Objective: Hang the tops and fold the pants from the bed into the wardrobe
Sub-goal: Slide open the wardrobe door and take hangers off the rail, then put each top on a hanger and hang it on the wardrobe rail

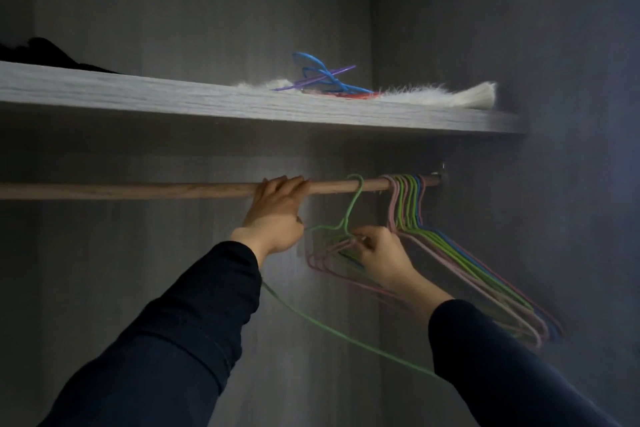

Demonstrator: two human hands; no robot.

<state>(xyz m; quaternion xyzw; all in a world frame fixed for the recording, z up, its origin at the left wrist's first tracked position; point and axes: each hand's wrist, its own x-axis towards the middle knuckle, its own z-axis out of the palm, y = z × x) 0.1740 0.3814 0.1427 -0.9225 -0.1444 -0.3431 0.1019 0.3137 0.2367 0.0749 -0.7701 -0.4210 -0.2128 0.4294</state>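
Inside the wardrobe a wooden rail [138, 190] runs left to right under a shelf. My left hand [277, 211] grips the rail from below, fingers curled over it. A light green hanger [349, 215] hooks on the rail just right of that hand; its lower bar trails down toward me. My right hand [384, 260] pinches this green hanger at its neck, in front of the others. Several pink, green and blue hangers [467, 263] hang bunched at the rail's right end. No clothes from the bed are in view.
The grey shelf [173, 99] above holds loose blue and purple hangers [325, 76] on a white furry item [450, 95], and a dark garment [45, 52] at far left. The wardrobe's right wall [571, 114] stands close to the hanger bunch.
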